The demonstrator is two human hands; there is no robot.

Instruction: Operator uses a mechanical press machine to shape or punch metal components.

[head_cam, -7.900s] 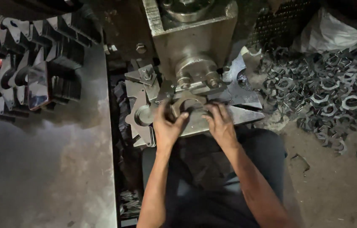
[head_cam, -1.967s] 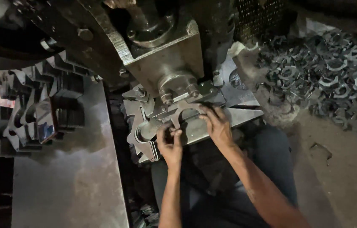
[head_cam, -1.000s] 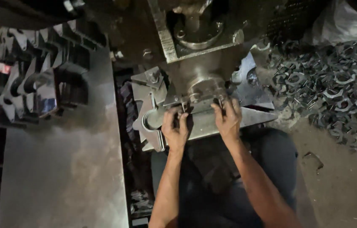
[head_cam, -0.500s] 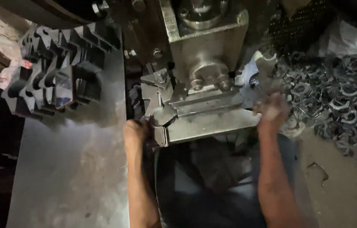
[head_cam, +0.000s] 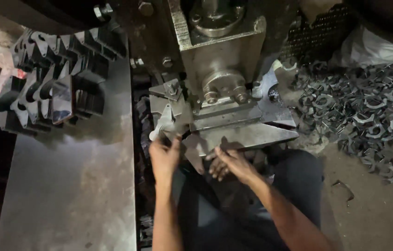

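Observation:
I sit in front of a metal press, whose grey ram block [head_cam: 215,46] hangs over a flat die plate [head_cam: 247,135]. My left hand [head_cam: 164,157] is at the left end of the die, its fingers pinched on a flat cut-out metal piece [head_cam: 163,124] that leans there. Just under the front edge of the die plate is my right hand [head_cam: 226,163], with its fingers loosely spread and nothing in it. My dark trousers show below both hands.
A steel table [head_cam: 66,186] on the left carries a row of upright stacked metal blanks [head_cam: 52,93]. A loose heap of stamped curved pieces [head_cam: 364,107] covers the floor on the right, behind it a white bag [head_cam: 368,46]. Scrap lies in the gap beside the table.
My right hand has come back from the right side of the die to its front edge. My left hand has risen to the metal piece at the die's left end.

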